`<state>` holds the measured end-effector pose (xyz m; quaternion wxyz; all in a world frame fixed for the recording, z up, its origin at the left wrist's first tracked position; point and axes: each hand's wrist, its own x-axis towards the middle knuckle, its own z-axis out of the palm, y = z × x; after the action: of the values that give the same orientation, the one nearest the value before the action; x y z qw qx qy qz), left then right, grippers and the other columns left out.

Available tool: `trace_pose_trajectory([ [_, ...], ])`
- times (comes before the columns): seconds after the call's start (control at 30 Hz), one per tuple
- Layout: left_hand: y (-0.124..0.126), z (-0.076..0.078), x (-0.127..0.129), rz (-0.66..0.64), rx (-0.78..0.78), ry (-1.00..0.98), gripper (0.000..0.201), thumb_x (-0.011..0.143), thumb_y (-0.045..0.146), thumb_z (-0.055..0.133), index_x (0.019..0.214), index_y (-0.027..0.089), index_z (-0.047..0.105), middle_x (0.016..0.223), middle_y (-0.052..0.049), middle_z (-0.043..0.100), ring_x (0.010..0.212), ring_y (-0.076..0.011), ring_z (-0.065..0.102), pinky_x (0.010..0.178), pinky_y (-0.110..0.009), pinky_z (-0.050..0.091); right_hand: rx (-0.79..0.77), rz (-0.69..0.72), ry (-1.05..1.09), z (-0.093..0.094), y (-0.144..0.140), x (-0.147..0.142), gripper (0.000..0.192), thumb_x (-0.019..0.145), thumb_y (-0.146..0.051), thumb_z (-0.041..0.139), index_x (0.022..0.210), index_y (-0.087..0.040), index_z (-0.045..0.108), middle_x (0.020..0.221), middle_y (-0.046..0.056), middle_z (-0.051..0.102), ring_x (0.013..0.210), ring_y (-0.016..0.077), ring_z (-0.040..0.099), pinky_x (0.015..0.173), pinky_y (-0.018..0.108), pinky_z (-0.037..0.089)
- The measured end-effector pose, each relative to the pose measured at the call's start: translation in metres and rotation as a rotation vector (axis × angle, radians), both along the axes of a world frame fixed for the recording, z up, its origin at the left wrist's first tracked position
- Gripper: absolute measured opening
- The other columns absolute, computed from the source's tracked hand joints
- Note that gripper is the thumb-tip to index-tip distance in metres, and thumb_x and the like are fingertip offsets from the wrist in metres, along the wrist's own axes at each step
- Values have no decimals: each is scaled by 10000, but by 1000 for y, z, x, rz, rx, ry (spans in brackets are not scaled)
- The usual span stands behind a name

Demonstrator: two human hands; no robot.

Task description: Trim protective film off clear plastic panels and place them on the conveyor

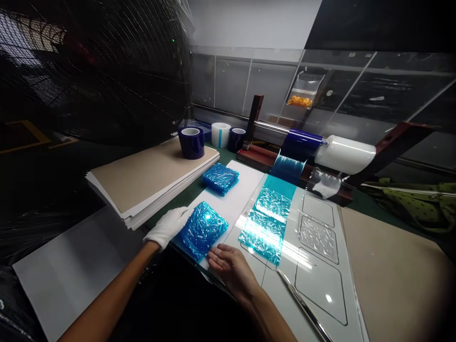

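A stack of crinkled, shiny blue film sheets lies at the near end of a white board, between my hands. My left hand, in a white glove, rests against the stack's left side with its fingers stretched along the edge. Bare and palm-inward, my right hand is at the lower right corner, fingers extended; whether the fingertips touch the film is hard to tell. A second blue film stack sits farther back on the white board.
Metal tweezers lie on a clear panel with outlined shapes, right of a blue film strip. Behind are a blue film roll and a white roll. A board stack bears a tape roll. A large fan stands left.
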<state>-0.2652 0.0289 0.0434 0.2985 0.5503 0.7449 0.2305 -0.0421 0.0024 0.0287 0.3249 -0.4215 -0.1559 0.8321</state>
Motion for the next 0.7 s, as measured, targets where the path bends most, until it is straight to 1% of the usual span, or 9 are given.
trace_pose_trajectory([
  [0.1, 7, 2, 2, -5, -79, 86, 381, 910, 506, 498, 960, 154, 634, 967, -46, 668, 901, -181, 629, 871, -406, 494, -5, 5, 30, -2, 4, -9, 361, 494, -167, 803, 707, -201, 513, 671, -8, 616, 706, 146, 649, 772, 275, 517],
  [0.17, 14, 2, 2, -6, -126, 132, 372, 907, 496, 512, 985, 151, 626, 987, -50, 659, 905, -182, 625, 859, -406, 502, -15, -4, 42, -4, 5, -12, 348, 507, -143, 782, 695, -214, 498, 617, -45, 563, 634, 115, 607, 733, 255, 509],
  [0.2, 17, 2, 2, -7, -145, 152, 370, 906, 493, 516, 998, 151, 623, 998, -53, 656, 909, -183, 624, 856, -406, 504, -22, -13, 45, -5, 4, -12, 342, 515, -144, 776, 706, -216, 502, 619, -50, 556, 634, 112, 602, 739, 254, 507],
  [0.3, 26, 0, 0, -19, -188, 198, 378, 907, 503, 509, 987, 151, 622, 980, -51, 655, 893, -178, 623, 846, -400, 504, -48, -42, 49, -9, 3, -12, 320, 532, -195, 767, 728, -215, 515, 714, -13, 597, 742, 139, 633, 828, 278, 499],
  [0.4, 28, 3, 0, -44, -212, 224, 426, 907, 544, 478, 902, 143, 624, 875, -32, 652, 822, -167, 622, 813, -384, 501, -65, -53, 70, -11, 2, -9, 286, 547, -264, 747, 707, -210, 515, 804, 39, 628, 810, 167, 642, 876, 300, 485],
  [0.5, 24, 13, 4, -82, -199, 229, 493, 911, 592, 420, 837, 147, 619, 792, -15, 636, 764, -158, 613, 780, -363, 494, -76, -44, 106, -11, 3, -5, 263, 557, -282, 730, 693, -211, 517, 776, 29, 622, 728, 145, 623, 820, 290, 494],
  [0.57, 19, 21, 10, -99, -172, 237, 537, 907, 628, 381, 832, 154, 622, 768, -11, 633, 741, -158, 608, 779, -364, 484, -78, -34, 135, -10, 3, -4, 260, 561, -290, 728, 683, -213, 512, 750, 16, 614, 665, 128, 600, 762, 273, 495],
  [0.63, 14, 27, 16, -86, -129, 262, 544, 895, 645, 383, 835, 161, 625, 777, -23, 641, 756, -172, 609, 817, -389, 465, -80, -21, 159, -9, 3, -2, 270, 574, -332, 729, 691, -209, 519, 770, 33, 626, 661, 134, 602, 725, 267, 495],
  [0.7, 12, 32, 20, -62, -79, 277, 506, 894, 621, 413, 818, 169, 626, 797, -39, 650, 796, -188, 615, 867, -412, 441, -78, -17, 169, -7, 3, -1, 301, 588, -391, 727, 725, -198, 541, 814, 63, 645, 697, 152, 619, 725, 272, 498],
])
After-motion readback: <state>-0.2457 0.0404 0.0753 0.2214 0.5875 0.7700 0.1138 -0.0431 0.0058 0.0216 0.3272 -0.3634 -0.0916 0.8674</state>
